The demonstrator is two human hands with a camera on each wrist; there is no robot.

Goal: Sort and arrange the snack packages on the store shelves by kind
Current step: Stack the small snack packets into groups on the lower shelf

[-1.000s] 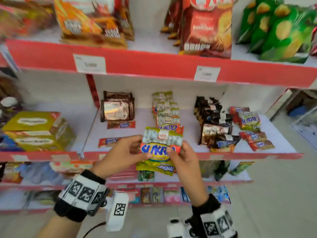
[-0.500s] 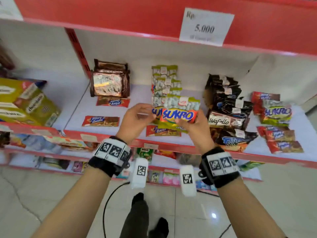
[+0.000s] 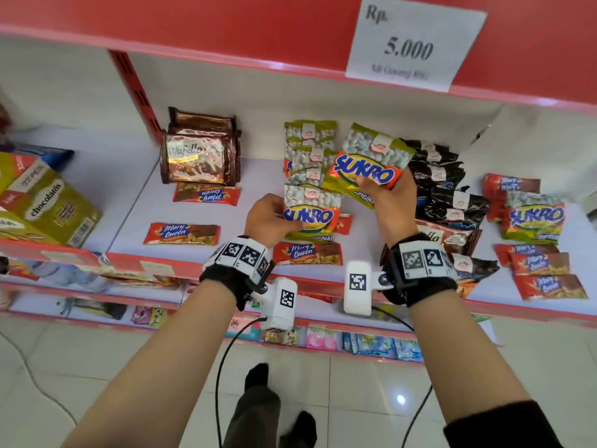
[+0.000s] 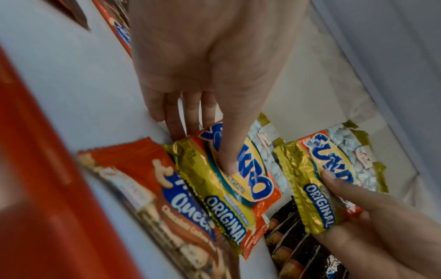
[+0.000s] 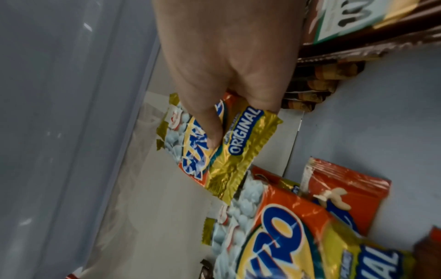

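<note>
Half a second on, the two hands have parted: where both held one pack together, each now has its own. At centre, the left hand (image 3: 269, 218) pinches an orange-and-gold foil Sukro peanut pack (image 3: 311, 218), thumb on its face, fingers beneath, low over the front of the white middle shelf (image 3: 258, 176), at the near end of a row of matching green-topped Sukro packs (image 3: 310, 147). To its right, the right hand (image 3: 392, 205) grips a second Sukro pack (image 3: 368, 163), raised and tilted, between that row and a pile of black crinkled snack bags (image 3: 442, 185). Red Mary Queen bars (image 3: 307, 253) lie along the shelf front; brown Wafello packs (image 3: 198, 160) stand at rear left. More Sukro and Mary Queen wrappers (image 3: 533, 221) sit far right.
</note>
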